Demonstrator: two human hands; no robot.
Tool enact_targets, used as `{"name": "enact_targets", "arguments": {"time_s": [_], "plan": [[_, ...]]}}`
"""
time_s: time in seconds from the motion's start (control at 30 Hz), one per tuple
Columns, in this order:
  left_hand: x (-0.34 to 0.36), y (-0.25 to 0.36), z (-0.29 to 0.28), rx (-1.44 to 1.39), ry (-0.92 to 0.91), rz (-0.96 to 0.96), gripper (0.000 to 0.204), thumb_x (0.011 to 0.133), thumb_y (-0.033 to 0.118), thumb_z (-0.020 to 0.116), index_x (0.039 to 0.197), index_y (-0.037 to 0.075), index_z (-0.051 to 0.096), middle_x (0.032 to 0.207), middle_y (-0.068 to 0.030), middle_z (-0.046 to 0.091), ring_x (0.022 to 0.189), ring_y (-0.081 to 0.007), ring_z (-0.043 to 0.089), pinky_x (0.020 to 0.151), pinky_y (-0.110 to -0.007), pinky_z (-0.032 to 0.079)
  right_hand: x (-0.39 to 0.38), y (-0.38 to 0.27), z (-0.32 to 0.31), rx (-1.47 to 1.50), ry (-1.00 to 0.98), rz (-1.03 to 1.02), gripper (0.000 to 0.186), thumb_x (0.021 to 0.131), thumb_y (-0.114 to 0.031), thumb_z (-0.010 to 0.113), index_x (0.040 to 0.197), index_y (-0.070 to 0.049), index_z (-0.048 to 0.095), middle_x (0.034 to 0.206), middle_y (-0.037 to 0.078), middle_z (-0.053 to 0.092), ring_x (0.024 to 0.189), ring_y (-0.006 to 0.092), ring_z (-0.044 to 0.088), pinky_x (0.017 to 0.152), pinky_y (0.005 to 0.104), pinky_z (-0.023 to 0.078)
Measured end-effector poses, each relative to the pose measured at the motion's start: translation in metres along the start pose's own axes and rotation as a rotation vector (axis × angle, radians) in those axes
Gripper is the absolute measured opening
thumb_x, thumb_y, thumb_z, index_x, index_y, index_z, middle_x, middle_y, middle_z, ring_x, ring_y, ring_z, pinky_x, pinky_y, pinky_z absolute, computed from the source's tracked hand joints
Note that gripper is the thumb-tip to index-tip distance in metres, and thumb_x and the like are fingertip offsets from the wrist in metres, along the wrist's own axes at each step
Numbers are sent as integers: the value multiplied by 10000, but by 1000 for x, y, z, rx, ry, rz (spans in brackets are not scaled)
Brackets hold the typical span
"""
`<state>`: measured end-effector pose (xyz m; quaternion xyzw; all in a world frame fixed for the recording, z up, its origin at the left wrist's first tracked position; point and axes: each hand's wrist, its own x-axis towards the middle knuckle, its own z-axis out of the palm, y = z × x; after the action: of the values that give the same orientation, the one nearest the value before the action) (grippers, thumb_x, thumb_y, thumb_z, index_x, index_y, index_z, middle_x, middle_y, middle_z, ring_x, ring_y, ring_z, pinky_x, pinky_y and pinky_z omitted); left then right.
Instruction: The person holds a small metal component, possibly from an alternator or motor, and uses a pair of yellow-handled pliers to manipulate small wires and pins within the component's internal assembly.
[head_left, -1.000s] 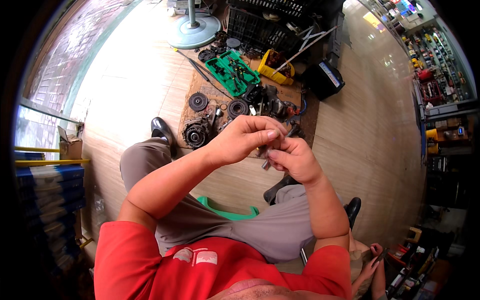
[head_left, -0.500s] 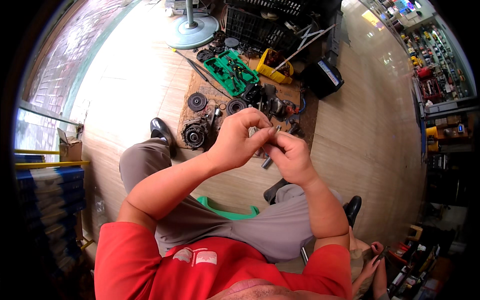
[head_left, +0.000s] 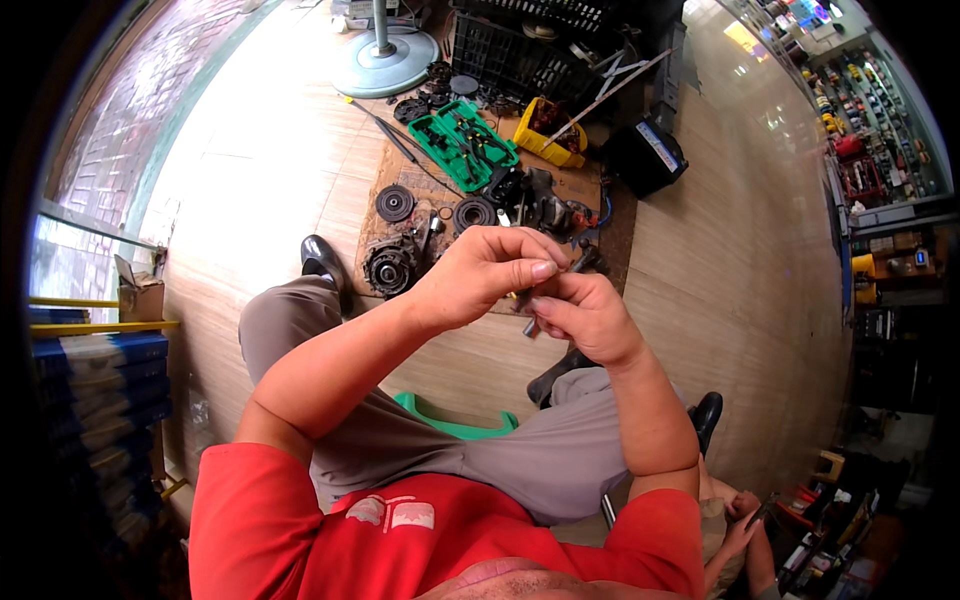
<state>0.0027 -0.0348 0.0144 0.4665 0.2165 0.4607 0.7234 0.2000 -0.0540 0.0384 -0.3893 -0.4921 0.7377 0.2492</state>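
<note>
on my head feed i see the left hand [head_left: 488,278] and right hand [head_left: 594,318] nearly meeting, thumb and fingers pinched together on each; anything between them is too small to tell. a grey metal rod [head_left: 530,328] shows just below the fingertips, maybe behind them. beyond, a round machine part [head_left: 388,270] sits on cardboard [head_left: 618,225].

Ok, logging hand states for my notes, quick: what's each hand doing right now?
Left hand: closed, thumb against fingers; anything pinched there is too small to tell.
Right hand: closed, fingers curled; what it holds cannot be told.
</note>
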Motion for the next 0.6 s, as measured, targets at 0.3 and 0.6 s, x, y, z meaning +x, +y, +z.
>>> {"name": "enact_targets", "arguments": {"time_s": [0.3, 0.6], "plan": [[-4, 1, 4, 435, 250, -32, 131, 889, 70, 651, 803, -28, 660, 988, -81, 627, 868, -110, 562, 747, -250, 454, 6, 8, 10, -635, 247, -356, 112, 865, -49, 648, 942, 31, 662, 804, 80, 641, 753, 144, 605, 684, 292, 485], [0, 5, 5, 106, 68, 26, 163, 929, 120, 617, 960, -29, 677, 1076, -87, 637, 927, -124, 576, 821, -275, 471, 0, 3, 5, -154, 123, -69, 101, 911, -55, 624, 961, 21, 666, 767, -14, 594, 681, 63, 522, 598, 231, 425]]}}
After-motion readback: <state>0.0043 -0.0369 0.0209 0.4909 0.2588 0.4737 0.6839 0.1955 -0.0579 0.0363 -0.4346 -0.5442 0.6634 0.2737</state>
